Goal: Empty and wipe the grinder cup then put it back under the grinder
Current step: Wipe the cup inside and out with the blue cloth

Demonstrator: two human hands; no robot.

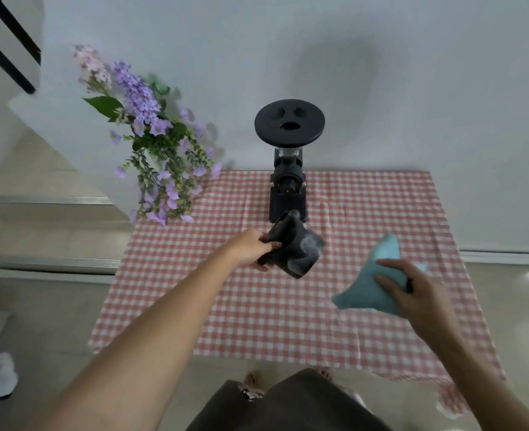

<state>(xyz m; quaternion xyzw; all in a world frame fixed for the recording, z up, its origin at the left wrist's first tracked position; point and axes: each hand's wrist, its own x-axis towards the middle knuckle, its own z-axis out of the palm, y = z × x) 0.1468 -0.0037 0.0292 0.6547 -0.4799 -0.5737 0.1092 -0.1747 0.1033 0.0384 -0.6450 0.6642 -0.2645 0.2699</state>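
Currently the desk [257,321], draped in a red-and-white checked cloth, is carrying everything, and the grinder [289,169] is standing at its far edge against the wall, serving as the landmark. Left of the grinder, a spray of purple flowers [151,135] is leaning over the desk's corner. Just in front of the grinder's base, the grinder cup [295,248] is being held tilted on its side above the cloth, its dark wall looking dusty with a pale film. The spot under the grinder's spout is standing vacant. The left hand [250,248] is gripping the cup by its rim end, fingers wrapped around it. Further to the right of the grinder and nearer the person, the right hand [412,290] is clutching a bunched blue cloth [372,284], apart from the cup.

Judging by this, the wiping is either underway or about to begin; whether the cup is already emptied cannot be told, since its inside is blurred. Returning it beneath the grinder is clearly not yet done.
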